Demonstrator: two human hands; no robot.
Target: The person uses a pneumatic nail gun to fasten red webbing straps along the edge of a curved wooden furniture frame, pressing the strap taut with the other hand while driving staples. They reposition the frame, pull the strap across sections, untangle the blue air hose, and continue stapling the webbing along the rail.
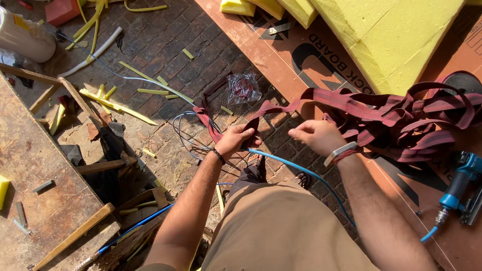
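The left hand (235,139) is closed around a long dark red woven webbing strap (351,103), pinching it between thumb and fingers just where the strap folds back on itself. From that pinch one end of the strap drops away toward the brick floor (165,45) on the side far from the orange-brown board (281,55), while the other run rises and stretches across onto that board, where the bulk of it lies in a loose tangled heap. The right hand (316,135) is curled beside the left, close to the strap's rising run; whether its fingers actually hold the strap cannot be told. A blue pneumatic staple gun (464,183) rests on the board's near part, past the heap, and yellow foam slabs (381,35) sit at the board's far part.
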